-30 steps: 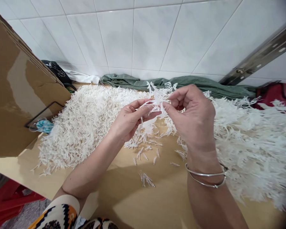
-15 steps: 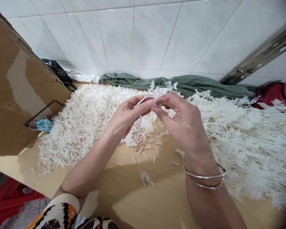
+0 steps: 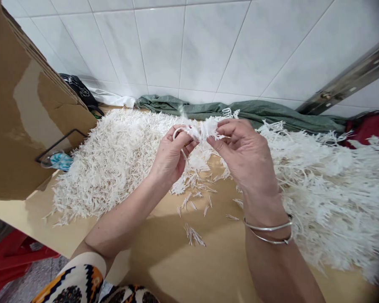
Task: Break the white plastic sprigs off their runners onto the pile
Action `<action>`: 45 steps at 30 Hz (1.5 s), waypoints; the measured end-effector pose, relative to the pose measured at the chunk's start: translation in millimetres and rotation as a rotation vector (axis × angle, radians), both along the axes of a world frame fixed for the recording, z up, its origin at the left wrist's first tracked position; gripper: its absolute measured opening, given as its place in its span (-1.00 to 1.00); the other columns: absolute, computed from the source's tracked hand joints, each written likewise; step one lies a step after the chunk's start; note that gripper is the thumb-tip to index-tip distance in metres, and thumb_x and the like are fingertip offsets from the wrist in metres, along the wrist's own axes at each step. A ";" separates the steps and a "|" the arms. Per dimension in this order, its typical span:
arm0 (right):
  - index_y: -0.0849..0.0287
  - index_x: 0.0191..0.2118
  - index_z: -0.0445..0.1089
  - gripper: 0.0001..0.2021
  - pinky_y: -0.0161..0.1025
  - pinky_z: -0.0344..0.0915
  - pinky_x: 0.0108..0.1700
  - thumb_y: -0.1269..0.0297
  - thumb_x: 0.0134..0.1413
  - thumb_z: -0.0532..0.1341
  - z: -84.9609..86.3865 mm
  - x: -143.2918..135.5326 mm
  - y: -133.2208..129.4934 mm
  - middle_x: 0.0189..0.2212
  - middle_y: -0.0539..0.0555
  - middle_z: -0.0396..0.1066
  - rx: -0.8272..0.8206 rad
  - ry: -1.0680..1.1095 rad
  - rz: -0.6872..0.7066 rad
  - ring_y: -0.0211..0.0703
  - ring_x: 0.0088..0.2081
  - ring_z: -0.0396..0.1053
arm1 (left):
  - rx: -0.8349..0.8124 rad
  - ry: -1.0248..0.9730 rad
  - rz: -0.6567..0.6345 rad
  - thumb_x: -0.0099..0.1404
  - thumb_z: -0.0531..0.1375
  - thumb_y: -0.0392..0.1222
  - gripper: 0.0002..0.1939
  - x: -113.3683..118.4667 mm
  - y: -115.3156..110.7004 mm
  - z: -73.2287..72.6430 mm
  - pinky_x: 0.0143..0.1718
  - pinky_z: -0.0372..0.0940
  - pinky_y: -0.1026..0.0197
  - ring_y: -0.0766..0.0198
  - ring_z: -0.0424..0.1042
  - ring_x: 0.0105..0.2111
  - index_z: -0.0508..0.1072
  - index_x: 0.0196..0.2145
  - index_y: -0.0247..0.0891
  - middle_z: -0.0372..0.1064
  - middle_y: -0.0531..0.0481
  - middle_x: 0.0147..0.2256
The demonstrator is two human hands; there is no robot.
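Between my two hands is a white, branched, plastic-looking piece (image 3: 203, 129) with fine prongs, blurred in places. My left hand (image 3: 169, 160) is closed on one side of it, and a thin white stem curves over the thumb. On the other side my right hand (image 3: 249, 158) pinches the pronged end between thumb and fingers. Beneath the hands, small pronged white bits (image 3: 194, 235) are scattered on the tan table (image 3: 183, 269). A dense heap of short white pronged bits (image 3: 110, 164) spreads to the left. Longer white branched pieces (image 3: 341, 198) are piled on the right.
A cardboard box (image 3: 34, 139) stands at the left, with a wire loop and a blue-white item (image 3: 60, 160) at its side. Green cloth (image 3: 259, 111) runs along the tiled wall (image 3: 158, 46). A red bag (image 3: 368, 128) is at the right, a red stool (image 3: 15, 256) lower left.
My hands have moved slightly apart, so more of the white branched piece shows between them. My right fingers now pinch its pronged end. The view has shifted a little.
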State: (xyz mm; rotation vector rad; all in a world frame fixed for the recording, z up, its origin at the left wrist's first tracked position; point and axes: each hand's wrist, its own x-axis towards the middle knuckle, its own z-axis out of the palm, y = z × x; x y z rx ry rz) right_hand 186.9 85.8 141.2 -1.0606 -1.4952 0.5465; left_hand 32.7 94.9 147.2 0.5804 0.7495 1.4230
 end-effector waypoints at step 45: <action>0.01 -0.35 0.44 -0.87 -0.11 0.37 -0.24 0.38 0.22 0.32 -4.5 -3.3 3.1 -0.42 -0.02 0.51 0.095 -0.154 -0.260 -0.16 -0.40 0.39 | 0.090 0.101 -0.342 0.09 0.56 -0.02 -0.62 7.1 0.1 -27.0 -0.10 0.44 0.26 0.41 0.45 -0.25 0.49 -0.38 -0.26 0.45 0.05 -0.22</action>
